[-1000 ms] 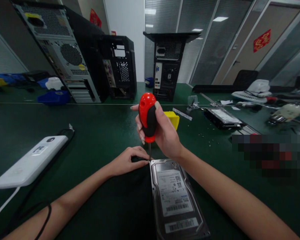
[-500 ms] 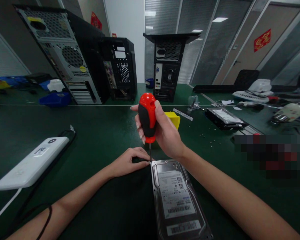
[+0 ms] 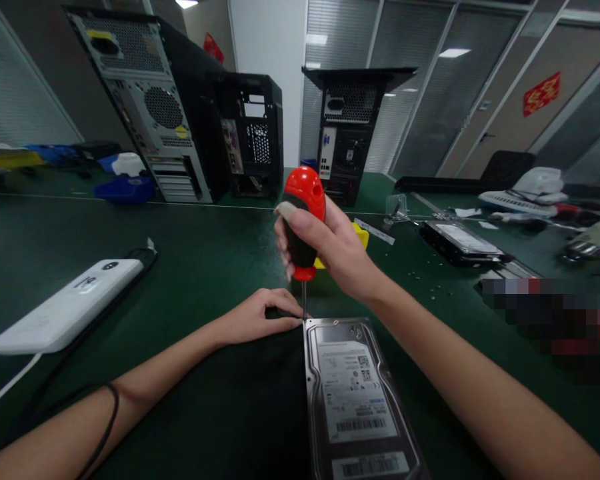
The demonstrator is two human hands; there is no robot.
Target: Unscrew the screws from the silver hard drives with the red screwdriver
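Note:
A silver hard drive (image 3: 357, 393) with a white label lies on the dark green table, its far edge toward the computer cases. My right hand (image 3: 337, 247) is closed around the red and black handle of a screwdriver (image 3: 304, 230), which stands upright. Its shaft comes down at the drive's far left corner; the screw there is too small to see. From the left, my left hand (image 3: 260, 317) pinches that same corner, thumb and fingers bent together beside the screwdriver tip. Behind my right hand a yellow object (image 3: 361, 235) is partly hidden.
Computer cases (image 3: 165, 107) stand at the back. A white power strip (image 3: 70, 303) lies at left with its cables, one crossing my left forearm. A blue bin (image 3: 124, 190) sits behind it. Right of my hands are loose screws (image 3: 433, 287) and another drive (image 3: 463, 241).
My right thumb has shifted from the handle's right side to across its front, and the handle has turned. My left hand stays at the corner. The view has swung slightly left.

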